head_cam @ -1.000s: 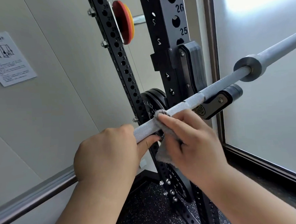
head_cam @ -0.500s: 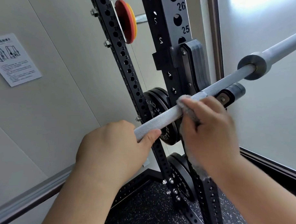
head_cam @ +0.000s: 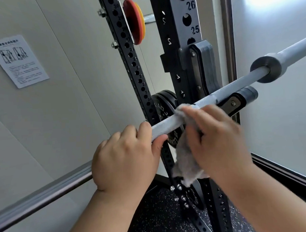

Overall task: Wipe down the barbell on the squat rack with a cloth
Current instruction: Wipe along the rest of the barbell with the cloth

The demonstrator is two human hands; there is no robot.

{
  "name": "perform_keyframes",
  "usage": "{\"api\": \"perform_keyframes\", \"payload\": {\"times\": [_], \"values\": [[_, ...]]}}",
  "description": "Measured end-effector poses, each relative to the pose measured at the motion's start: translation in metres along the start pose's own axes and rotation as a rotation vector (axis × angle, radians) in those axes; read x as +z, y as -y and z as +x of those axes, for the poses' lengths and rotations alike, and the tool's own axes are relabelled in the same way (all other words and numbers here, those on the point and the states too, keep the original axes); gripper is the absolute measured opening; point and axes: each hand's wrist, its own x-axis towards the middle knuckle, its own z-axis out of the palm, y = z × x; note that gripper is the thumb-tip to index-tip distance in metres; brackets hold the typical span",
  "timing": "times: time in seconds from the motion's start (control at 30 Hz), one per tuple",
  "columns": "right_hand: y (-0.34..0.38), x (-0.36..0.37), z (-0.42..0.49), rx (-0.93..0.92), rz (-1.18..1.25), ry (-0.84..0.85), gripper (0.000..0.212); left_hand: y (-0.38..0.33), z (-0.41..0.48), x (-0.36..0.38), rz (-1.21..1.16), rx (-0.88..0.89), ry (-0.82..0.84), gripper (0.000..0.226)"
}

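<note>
While the left hand [head_cam: 126, 162] kept a closed grip around the near end of the barbell [head_cam: 234, 84], the right hand [head_cam: 217, 139] pressed a grey cloth [head_cam: 185, 166] over the shaft just to its right, the cloth's loose end hanging below. The barbell lay on the squat rack [head_cam: 181, 50] hook, slanting far right. Black weight plates [head_cam: 163, 105] hung behind; a paper notice [head_cam: 18, 61] marked the left wall.

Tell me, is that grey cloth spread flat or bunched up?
Bunched up. The cloth is draped over the barbell under the right hand, its loose end hanging crumpled below.
</note>
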Motion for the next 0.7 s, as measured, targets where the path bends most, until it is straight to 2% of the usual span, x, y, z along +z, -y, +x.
{"api": "perform_keyframes", "payload": {"times": [0.07, 0.2, 0.3, 0.37, 0.43, 0.5, 0.53, 0.6, 0.63, 0.7], "values": [[-0.003, -0.003, 0.005, 0.064, 0.001, -0.015, 0.027, 0.001, 0.004, -0.005, -0.010, 0.018, 0.056, 0.048], [0.027, 0.001, -0.004, -0.136, 0.099, 0.145, 0.032, 0.004, 0.013, -0.014, -0.030, 0.037, 0.165, 0.043], [0.006, -0.004, 0.008, -0.004, -0.053, 0.030, 0.029, 0.009, 0.020, -0.013, -0.115, -0.016, 0.242, 0.062], [0.001, -0.003, 0.004, 0.060, -0.010, -0.024, 0.029, 0.012, 0.025, -0.013, -0.233, -0.059, 0.311, 0.066], [0.014, 0.007, -0.013, -0.028, 0.119, 0.011, 0.033, 0.015, 0.032, -0.012, -0.323, -0.069, 0.382, 0.065], [0.019, 0.016, -0.027, -0.164, 0.123, 0.038, 0.033, 0.017, 0.036, -0.011, -0.360, -0.073, 0.439, 0.066], [0.011, 0.017, -0.026, -0.201, 0.072, 0.009, 0.032, 0.016, 0.035, -0.012, -0.364, -0.072, 0.444, 0.066], [-0.009, 0.014, -0.013, -0.159, -0.009, -0.116, 0.030, 0.012, 0.032, -0.014, -0.320, -0.065, 0.404, 0.064], [-0.015, 0.012, -0.009, -0.106, -0.004, -0.174, 0.030, 0.010, 0.029, -0.016, -0.277, -0.064, 0.363, 0.062], [-0.006, 0.014, -0.014, -0.076, 0.082, -0.165, 0.033, 0.005, 0.023, -0.017, -0.176, -0.053, 0.264, 0.059]]}}
